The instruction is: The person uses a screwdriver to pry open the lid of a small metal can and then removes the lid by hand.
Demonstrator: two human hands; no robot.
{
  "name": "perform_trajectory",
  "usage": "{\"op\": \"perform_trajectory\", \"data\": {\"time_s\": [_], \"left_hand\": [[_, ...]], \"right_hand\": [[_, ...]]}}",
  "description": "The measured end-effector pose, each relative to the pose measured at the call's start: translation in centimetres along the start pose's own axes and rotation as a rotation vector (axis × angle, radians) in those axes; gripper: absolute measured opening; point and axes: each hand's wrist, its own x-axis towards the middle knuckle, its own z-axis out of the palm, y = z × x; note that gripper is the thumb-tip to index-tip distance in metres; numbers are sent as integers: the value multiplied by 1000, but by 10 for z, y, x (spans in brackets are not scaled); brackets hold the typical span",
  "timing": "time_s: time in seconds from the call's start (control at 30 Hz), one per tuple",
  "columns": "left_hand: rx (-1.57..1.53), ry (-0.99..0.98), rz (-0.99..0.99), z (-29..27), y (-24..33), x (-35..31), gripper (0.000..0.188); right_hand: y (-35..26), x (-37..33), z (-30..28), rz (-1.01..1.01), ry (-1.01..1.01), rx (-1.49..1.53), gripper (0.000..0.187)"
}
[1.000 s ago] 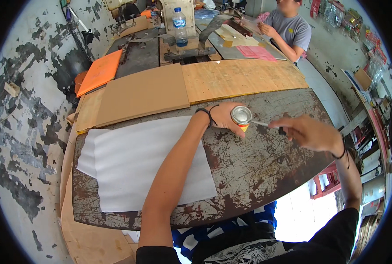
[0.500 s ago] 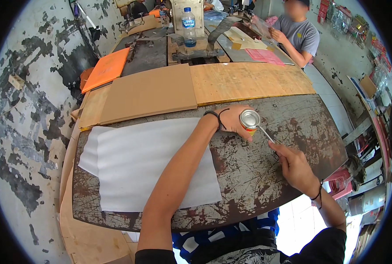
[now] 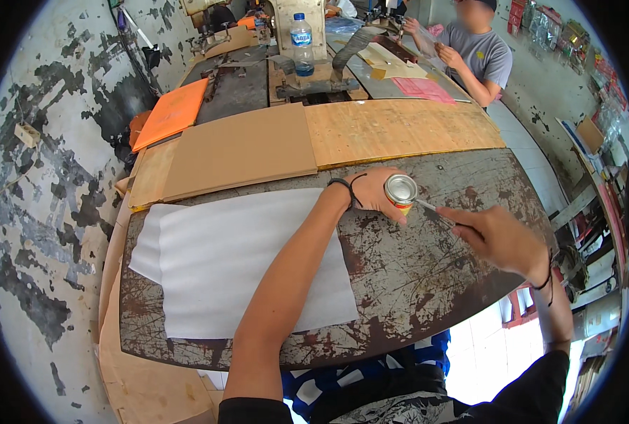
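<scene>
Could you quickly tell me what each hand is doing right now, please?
Left hand: closed around the can.
Right hand: closed on a thin metal tool whose tip reaches the can's rim.

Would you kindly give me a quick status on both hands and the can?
Left hand gripping small metal can, upright on worn metal table. Right hand holding thin metal tool, tip at can's rim. White foam sheet beside, not in the way.

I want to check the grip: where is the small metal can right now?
The can stands on the scratched metal table, right of centre, gripped by the left hand.
</scene>
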Motion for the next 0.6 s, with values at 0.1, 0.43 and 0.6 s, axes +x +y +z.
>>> {"op": "perform_trajectory", "data": {"time_s": [0.1, 0.43, 0.6], "left_hand": [[-74, -19, -1, 0, -1, 6, 72], [-41, 2, -20, 3, 0, 7, 69], [-37, 3, -4, 1, 2, 1, 65]], "right_hand": [[1, 3, -11, -8, -50, -55, 40], [3, -12, 82, 87, 279, 95, 52], [1, -13, 99, 115, 329, 60, 54]]}}
